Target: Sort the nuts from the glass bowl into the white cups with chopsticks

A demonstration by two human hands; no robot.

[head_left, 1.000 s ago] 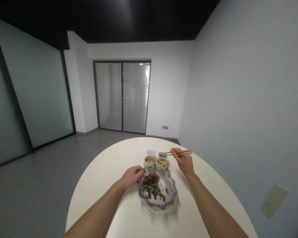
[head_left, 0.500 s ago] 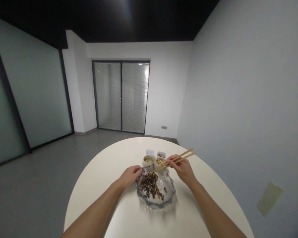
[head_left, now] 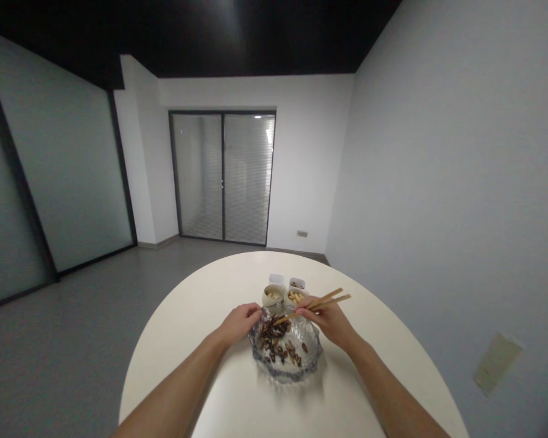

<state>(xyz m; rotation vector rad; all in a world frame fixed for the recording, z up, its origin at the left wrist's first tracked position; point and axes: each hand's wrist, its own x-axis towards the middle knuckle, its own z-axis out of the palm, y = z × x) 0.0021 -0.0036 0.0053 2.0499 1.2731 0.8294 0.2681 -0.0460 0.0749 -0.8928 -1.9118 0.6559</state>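
A clear glass dish (head_left: 287, 371) with a wavy rim sits on the round white table (head_left: 219, 401) and holds several dark seeds (head_left: 278, 347). My left hand (head_left: 240, 322) rests against the dish's left rim, fingers curled on it. My right hand (head_left: 326, 319) is closed on a pair of wooden chopsticks (head_left: 322, 301); their tips reach down among the seeds at the dish's far side.
Behind the dish stand small cups: a round one with pale contents (head_left: 273, 295), one with yellowish nuts (head_left: 295, 297), and two small white square cups (head_left: 296, 283) farther back. A wall runs close on the right; sliding glass doors are across the grey floor.
My right hand brought the chopsticks from the small cups at the back down and left into the glass dish. My left hand stayed on the rim.
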